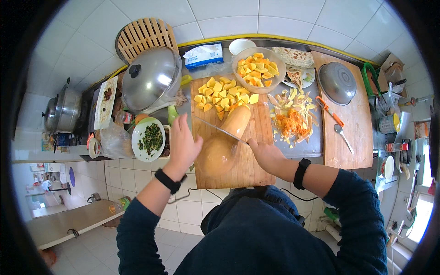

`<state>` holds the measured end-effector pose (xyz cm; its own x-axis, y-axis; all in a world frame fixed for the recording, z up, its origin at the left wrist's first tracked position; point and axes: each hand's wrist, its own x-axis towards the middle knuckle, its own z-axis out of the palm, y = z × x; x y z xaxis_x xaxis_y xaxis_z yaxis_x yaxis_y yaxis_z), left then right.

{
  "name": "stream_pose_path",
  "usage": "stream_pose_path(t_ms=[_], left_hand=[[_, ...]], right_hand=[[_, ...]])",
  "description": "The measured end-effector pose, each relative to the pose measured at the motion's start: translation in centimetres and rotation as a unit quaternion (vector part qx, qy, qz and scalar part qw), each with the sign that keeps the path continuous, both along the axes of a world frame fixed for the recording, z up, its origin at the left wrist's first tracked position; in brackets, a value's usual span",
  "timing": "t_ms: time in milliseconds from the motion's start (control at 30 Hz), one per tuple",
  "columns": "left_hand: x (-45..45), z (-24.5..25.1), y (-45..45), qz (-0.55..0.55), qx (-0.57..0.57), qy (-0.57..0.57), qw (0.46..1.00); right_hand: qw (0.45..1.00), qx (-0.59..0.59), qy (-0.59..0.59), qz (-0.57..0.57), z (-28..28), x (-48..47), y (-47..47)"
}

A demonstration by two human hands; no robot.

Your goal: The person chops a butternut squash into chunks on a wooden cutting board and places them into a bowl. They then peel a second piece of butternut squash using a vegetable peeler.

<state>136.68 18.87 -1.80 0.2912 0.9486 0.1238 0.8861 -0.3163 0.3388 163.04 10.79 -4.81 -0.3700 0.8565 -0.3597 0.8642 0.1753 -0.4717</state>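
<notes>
A peeled butternut squash lies lengthwise on a wooden cutting board, its bulbous end towards me and its narrow end cut off. Beyond that cut end are several yellow squash chunks. My right hand grips a kitchen knife by the handle. Its blade is seen nearly edge-on and slants left over the squash; whether it touches is unclear. Holding nothing, my left hand is raised with thumb and fingers apart, left of the squash and near the knife's tip.
Behind the board stands a bowl of squash pieces. Peelings and orange pulp lie to the right. A second board carries a peeler, a spoon and an upturned metal bowl. Chopped greens fill a plate at left, before a lidded wok.
</notes>
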Motion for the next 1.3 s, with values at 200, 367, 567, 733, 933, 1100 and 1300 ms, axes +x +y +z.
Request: stream_pose_path(t_ms=[200, 367, 567, 733, 933, 1100, 1300], left_hand=[[4.0, -3.2, -6.5, -0.011, -0.092, 0.022, 0.995], [6.1, -3.5, -7.3, 0.048, -0.087, 0.095, 0.990], [5.8, -2.8, -7.1, 0.063, -0.128, 0.100, 0.985], [7.0, -3.0, -8.2, 0.073, -0.068, 0.162, 0.982], [6.1, -2.7, -7.5, 0.052, -0.093, 0.125, 0.986], [6.0, -2.8, -7.4, 0.039, -0.088, 0.116, 0.989], [6.1, -2.6, -6.8, 0.012, -0.115, 0.097, 0.988]], right_hand=[[1.000, -0.007, 0.000, -0.007, 0.3, -0.3, 0.5], [1.000, -0.018, 0.000, -0.001, 1.3, -0.5, 0.6], [0.997, -0.065, -0.030, -0.009, 3.0, -1.7, 1.0], [0.999, -0.045, 0.011, 0.025, 4.7, -1.8, 1.7], [0.999, -0.044, 0.007, 0.028, 5.6, -2.4, 2.3], [0.999, -0.037, -0.001, -0.006, 5.7, -2.8, 1.6], [0.998, -0.057, -0.031, -0.023, 6.8, -2.8, 1.4]])
